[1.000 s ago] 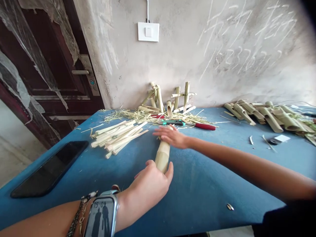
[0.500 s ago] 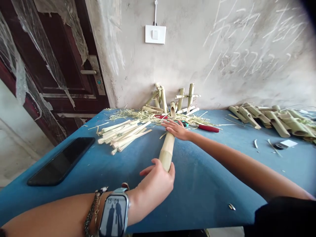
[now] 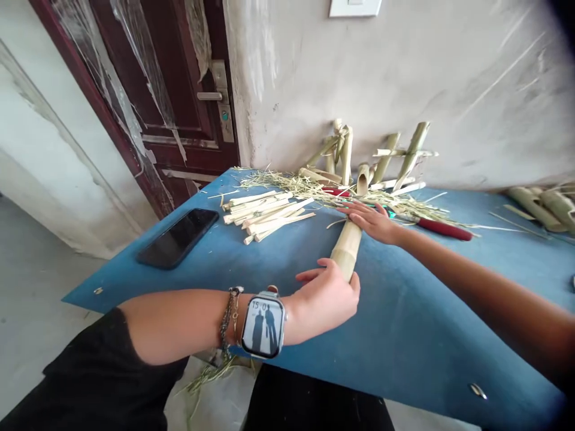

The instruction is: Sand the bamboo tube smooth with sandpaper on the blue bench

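A pale bamboo tube [image 3: 346, 248] lies on the blue table, pointing away from me. My left hand [image 3: 326, 293] is curled round its near end, with a watch [image 3: 263, 325] on the wrist. Flat across the far end rests my right hand [image 3: 372, 221], fingers stretched out and palm down. Just beyond that hand is a tool with a red handle [image 3: 444, 229]; its other end is hidden among bamboo shavings [image 3: 413, 206]. To the left of the tube, thin split bamboo sticks [image 3: 269, 215] lie in a loose bundle.
A black phone [image 3: 179, 238] lies near the left edge of the blue table [image 3: 404, 335]. Against the wall stand upright bamboo pieces [image 3: 347, 154] and a crossed bamboo frame [image 3: 411, 154]. More cut bamboo tubes [image 3: 536, 209] are at far right. A door [image 3: 193, 120] is left of the table.
The view has swung left and down, so the table and things appear further right. Both hands keep their places on the bamboo tube.
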Demonstrator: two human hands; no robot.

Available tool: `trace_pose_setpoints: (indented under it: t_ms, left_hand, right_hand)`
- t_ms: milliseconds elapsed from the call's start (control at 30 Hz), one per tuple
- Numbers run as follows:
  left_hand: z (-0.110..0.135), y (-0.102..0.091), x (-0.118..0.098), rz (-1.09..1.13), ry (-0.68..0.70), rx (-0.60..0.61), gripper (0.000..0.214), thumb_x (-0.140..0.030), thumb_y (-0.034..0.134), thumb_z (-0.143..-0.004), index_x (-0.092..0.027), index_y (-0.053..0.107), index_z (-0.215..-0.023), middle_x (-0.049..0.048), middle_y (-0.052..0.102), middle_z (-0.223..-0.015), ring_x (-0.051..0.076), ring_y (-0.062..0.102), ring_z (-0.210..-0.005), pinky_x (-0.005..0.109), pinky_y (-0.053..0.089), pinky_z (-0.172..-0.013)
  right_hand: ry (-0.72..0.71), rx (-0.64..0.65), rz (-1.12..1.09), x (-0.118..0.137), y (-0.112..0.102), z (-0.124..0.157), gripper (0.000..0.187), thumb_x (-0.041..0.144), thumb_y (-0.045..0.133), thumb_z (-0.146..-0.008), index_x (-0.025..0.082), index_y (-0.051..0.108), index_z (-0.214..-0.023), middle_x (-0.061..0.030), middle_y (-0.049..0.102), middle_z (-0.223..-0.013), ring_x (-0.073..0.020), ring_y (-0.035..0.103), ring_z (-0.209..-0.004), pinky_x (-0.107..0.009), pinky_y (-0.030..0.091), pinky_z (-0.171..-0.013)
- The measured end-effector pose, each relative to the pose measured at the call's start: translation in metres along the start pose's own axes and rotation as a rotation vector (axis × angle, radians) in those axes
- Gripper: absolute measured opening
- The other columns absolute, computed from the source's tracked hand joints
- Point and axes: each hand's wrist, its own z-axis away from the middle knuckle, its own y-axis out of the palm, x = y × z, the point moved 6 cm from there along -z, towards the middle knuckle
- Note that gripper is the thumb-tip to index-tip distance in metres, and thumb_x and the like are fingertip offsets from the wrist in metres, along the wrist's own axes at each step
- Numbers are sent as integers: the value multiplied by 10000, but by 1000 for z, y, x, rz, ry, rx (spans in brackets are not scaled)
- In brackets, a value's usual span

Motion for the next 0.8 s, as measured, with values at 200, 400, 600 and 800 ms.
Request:
trace_pose_setpoints:
  t_ms: [200, 400, 600, 800]
  left_hand:
    - [2, -6, 5, 66, -69, -69, 286, -159, 415, -846, -67, 603, -1042, 55, 617, -571, 177, 529, -400, 357, 427, -550]
    - [4, -3, 5, 126, -111, 1, 441, -126, 392, -851, -55, 460, -1281, 40, 617, -572, 175, 508, -400, 343, 388, -542]
    - [3, 7, 7, 299, -143, 22, 495, -110, 467, -819, -58, 428, -1310, 37, 630, -592, 184, 554, -471, 332, 380, -567]
    - [16, -12, 34, 505, -169, -16, 314, -267, 463, -909, -215, 519, -1213, -9, 626, -603, 155, 583, -531, 268, 322, -529]
  right_hand:
    - [-443, 116, -148, 107, 2, 66, 460, 441, 189, -970, 325, 382, -1371, 16, 309, -1466, -242, 171, -1373, -572, -3, -1088]
    - [-135, 53, -54, 36, -5, 20, 476, 426, 168, -955, 326, 431, -1339, -6, 396, -1417, -279, 274, -1336, -646, 19, -1048]
    - [-87, 41, -29, 41, -5, -4, 467, 383, 197, -947, 288, 481, -1306, -22, 398, -1414, -269, 283, -1332, -643, 23, -1047]
    - [-457, 89, -206, 94, -4, 36, 421, 397, 254, -960, 277, 510, -1272, -27, 484, -1349, -224, 389, -1266, -547, 69, -1082]
